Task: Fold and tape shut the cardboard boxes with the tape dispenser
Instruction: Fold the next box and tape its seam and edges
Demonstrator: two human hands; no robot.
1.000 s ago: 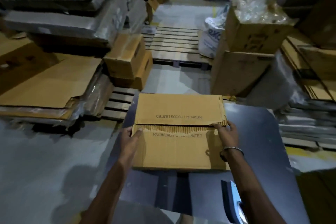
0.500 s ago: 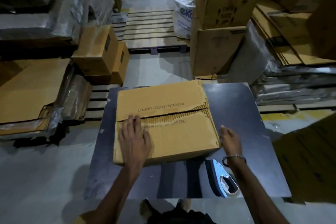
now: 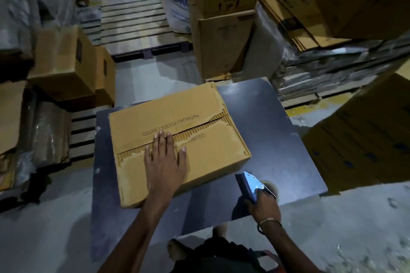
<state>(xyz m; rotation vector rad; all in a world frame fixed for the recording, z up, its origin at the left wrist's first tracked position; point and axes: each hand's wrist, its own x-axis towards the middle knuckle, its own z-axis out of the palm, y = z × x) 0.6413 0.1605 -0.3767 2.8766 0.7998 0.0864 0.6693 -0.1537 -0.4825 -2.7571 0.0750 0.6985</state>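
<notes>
- Since the earlier frame, the right hand [image 3: 263,205] has moved from beside the cardboard box [image 3: 177,146] to the tape dispenser [image 3: 251,185], grip closed around its handle, near right.
- Box lies mid-surface [image 3: 277,139], flaps folded, seam untaped.
- Left hand [image 3: 165,162] presses flat across the seam, fingers straight.
- Stacked cartons [image 3: 221,29] stand beyond, far side.
</notes>
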